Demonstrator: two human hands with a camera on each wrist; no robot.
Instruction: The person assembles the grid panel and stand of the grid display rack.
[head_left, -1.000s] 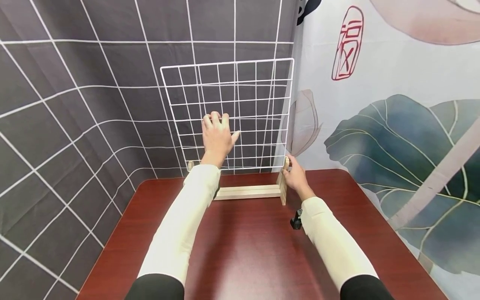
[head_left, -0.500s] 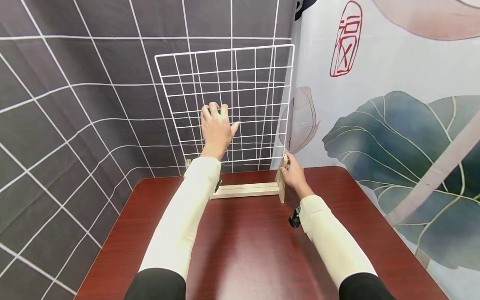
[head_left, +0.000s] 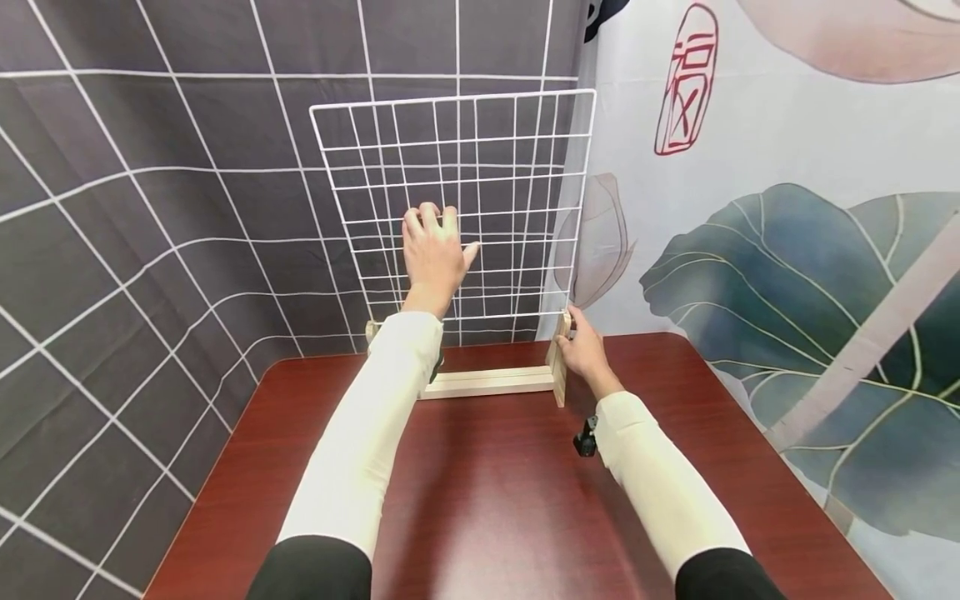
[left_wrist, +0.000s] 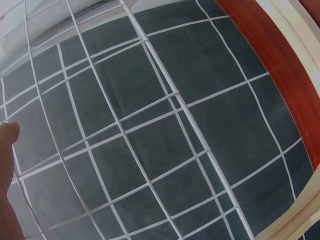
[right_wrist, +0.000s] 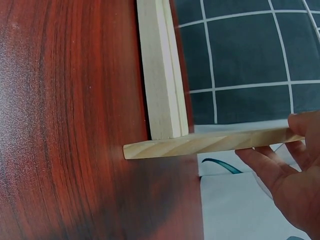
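A white wire grid panel (head_left: 515,177) stands nearly upright over a pale wooden stand (head_left: 491,383) on the table. My left hand (head_left: 435,250) holds the grid left of its middle, fingers bent at the wires; only its thumb (left_wrist: 7,135) shows in the left wrist view. My right hand (head_left: 587,348) pinches the upper end of the stand's right side post (right_wrist: 200,144). The grid's lower right corner is right at that post's top. The left post (head_left: 371,331) shows its tip, the rest hidden behind my left sleeve.
The reddish-brown table (head_left: 495,500) reaches back to a dark curtain (head_left: 225,275) with white lines. A pale curtain (head_left: 750,317) with printed leaves hangs at the right. A small black device (head_left: 587,437) sits under my right wrist.
My left hand has lifted the grid a little, then shifted it slightly right. The right hand has kept its grip on the post, and the stand stays about where it was.
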